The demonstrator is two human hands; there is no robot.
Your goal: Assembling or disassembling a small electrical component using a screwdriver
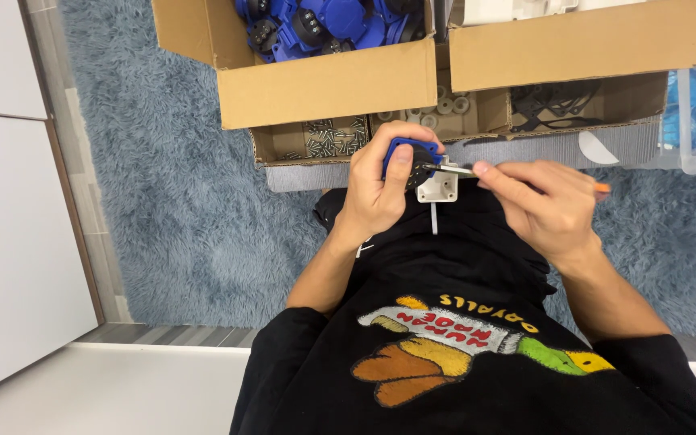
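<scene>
The blue and white socket part point(422, 169) sits just above the middle of the frame, over the person's lap, gripped by the left hand point(379, 193), whose fingers curl around its blue round face while the thumb presses flat on the front. The white boxy base of the part juts out to the right of that hand, with a thin white strip hanging down from it. The right hand point(549, 205) is closed around a slim screwdriver point(477, 170) with an orange end, its metal tip touching the part's white base from the right. Above the hands, at the top of the frame, stand open cardboard boxes point(328, 84): one at upper centre holds more blue parts point(316, 24), and a lower tray is divided into compartments with dark screws point(328, 137) on the left and pale round pieces point(441, 105) beside them. A shaggy blue-grey rug point(179, 185) covers the floor beneath.
</scene>
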